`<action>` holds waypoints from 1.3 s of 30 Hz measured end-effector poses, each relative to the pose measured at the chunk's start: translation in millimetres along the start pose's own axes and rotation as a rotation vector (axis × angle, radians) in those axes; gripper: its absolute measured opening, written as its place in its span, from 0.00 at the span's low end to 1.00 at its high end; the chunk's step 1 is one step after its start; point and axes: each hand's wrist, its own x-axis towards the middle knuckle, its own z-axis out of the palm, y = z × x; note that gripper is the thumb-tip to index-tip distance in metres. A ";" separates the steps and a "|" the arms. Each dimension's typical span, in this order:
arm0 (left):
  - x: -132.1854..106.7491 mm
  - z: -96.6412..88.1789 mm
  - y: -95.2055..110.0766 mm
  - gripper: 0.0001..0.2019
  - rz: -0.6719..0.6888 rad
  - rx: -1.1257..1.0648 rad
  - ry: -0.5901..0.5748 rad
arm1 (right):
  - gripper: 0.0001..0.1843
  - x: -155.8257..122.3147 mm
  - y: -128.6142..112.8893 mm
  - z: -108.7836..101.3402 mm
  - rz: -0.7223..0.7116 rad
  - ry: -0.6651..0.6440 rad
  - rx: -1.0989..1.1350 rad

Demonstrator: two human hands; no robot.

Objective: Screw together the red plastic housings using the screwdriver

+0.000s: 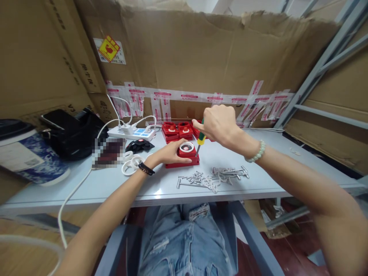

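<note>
My left hand (pixel 171 152) grips the left side of a red box-shaped part (pixel 188 154) that rests on the table. On its top sits a white ring (pixel 186 147) with a dark centre. My right hand (pixel 220 122) is closed around a screwdriver (pixel 201 138) with a green and yellow handle. The screwdriver's shaft points down, its tip at the right side of the red part. Behind are more red parts (pixel 177 131) with white pieces on top. In front lie loose screws (pixel 196 178) and longer metal rods (pixel 230 173) among whitish strands.
Several white rings (pixel 132 164) and black parts (pixel 140 145) lie left of my left hand. A white power strip (pixel 131 133) with cables stands behind them. At far left are a black bag (pixel 73 134) and a blue-white tub (pixel 34 157). Cardboard (pixel 184 57) walls the table's back.
</note>
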 end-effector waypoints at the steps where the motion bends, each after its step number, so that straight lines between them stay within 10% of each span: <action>1: 0.0 0.0 0.1 0.34 -0.002 0.000 0.000 | 0.26 2.2 -2.6 -1.6 -0.005 -0.018 -0.006; 13: -1.4 -1.4 0.4 0.33 -0.008 -0.043 -0.003 | 0.17 7.0 16.3 -33.0 -0.410 -0.465 0.125; 20: -1.2 -1.1 -0.9 0.33 -0.008 -0.038 0.005 | 0.20 3.6 14.5 -22.6 -0.261 -0.265 0.061; 26: -2.0 -2.0 0.8 0.33 -0.015 -0.048 -0.004 | 0.14 6.9 22.9 -22.6 -0.520 -0.358 0.293; 33: -1.4 -2.0 -1.2 0.34 -0.006 -0.011 0.006 | 0.12 -0.8 13.3 -19.2 -0.293 -0.284 0.209; 39: -1.8 -2.6 0.5 0.33 -0.013 -0.047 -0.003 | 0.11 2.5 17.2 -19.7 -0.416 -0.321 0.293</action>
